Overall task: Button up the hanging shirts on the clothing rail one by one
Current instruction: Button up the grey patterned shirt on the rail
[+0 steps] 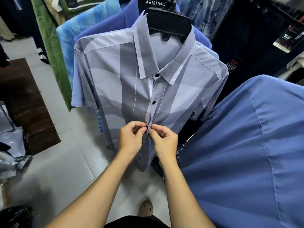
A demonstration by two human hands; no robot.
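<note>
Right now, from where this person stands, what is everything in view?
grey shirt: one, grey and white patches, centre, on a hanger
hanger: one, black, inside the grey shirt's collar
buttons: several, dark, down the grey shirt's front
blue shirt: one, violet-blue, directly behind the grey shirt
striped shirt: one, light blue, further behind, left
green garment: one, green, far left
blue garment: one, mid blue, right foreground
denim: at least one piece, faded blue, top right
mat: one, dark brown, on the floor, left
plastic packs: several, silvery, lower left
floor: one, pale tiles, underfoot
left hand: one, bare, pinching the grey shirt's front edge
right hand: one, bare, pinching the same edge alongside
</note>
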